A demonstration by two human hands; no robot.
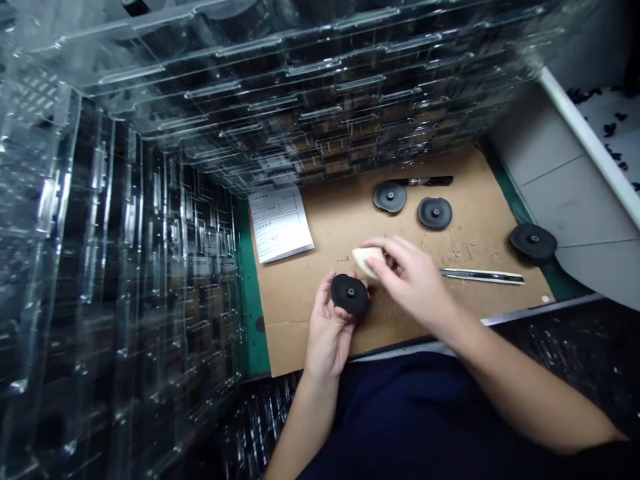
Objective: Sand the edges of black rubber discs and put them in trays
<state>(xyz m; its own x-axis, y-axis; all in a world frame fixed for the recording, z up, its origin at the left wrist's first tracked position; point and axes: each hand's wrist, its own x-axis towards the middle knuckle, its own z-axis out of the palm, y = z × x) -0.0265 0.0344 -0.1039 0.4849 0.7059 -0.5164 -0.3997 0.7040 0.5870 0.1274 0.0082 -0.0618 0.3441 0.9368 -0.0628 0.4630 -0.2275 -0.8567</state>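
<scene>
My left hand (334, 320) grips a round black disc (345, 301) with a small hub at its centre, its flat face turned up toward me. Just above and to the right, my right hand (407, 273) pinches a cream-coloured wedge-shaped pad (367, 261) between thumb and fingers. A small gap separates the pad from the disc. Two similar black discs, one upper left (390, 197) and one beside it (435, 213), lie on the cardboard sheet (335, 230) beyond my hands. Another black disc (533, 243) sits at the right edge.
Stacked clear plastic trays (310, 100) rise along the back, and more trays (165, 267) stand on the left. A printed paper (281, 225) lies at the back left of the cardboard. A black marker (427, 181) and a slim cutter (483, 276) lie on the right half.
</scene>
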